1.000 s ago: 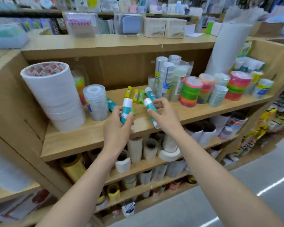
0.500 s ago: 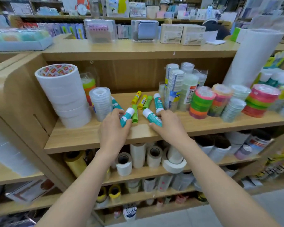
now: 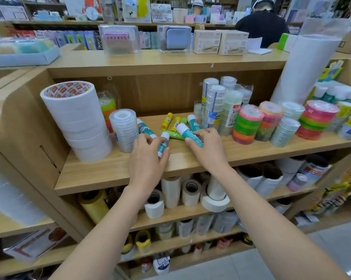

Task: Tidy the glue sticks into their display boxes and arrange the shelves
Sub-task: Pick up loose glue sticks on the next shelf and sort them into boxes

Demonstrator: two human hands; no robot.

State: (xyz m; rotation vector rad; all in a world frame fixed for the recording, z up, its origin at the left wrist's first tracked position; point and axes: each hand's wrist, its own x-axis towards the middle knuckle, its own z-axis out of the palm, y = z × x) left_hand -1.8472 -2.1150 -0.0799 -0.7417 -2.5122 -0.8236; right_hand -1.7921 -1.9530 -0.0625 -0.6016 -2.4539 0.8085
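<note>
- The left hand (image 3: 148, 160) is curling thumb and fingers round a teal, white-capped plastic glue stick (image 3: 163, 145) over the light wooden shelf board (image 3: 109, 172).
- The right hand (image 3: 210, 150) is pinching a second teal, white-capped glue stick (image 3: 187, 132) beside it.
- Behind them, a lime-green glue stick (image 3: 173, 134) and two yellow glue sticks (image 3: 167, 121) are lying loose on the board.
- A wrapped stack of clear tape rolls (image 3: 125, 130) is standing just left.

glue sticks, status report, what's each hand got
Left hand grips teal glue stick, right hand grips second teal stick. Yellow sticks and green stick loose on shelf behind. Clear tape stack close beside left hand; no display box seen.
</note>
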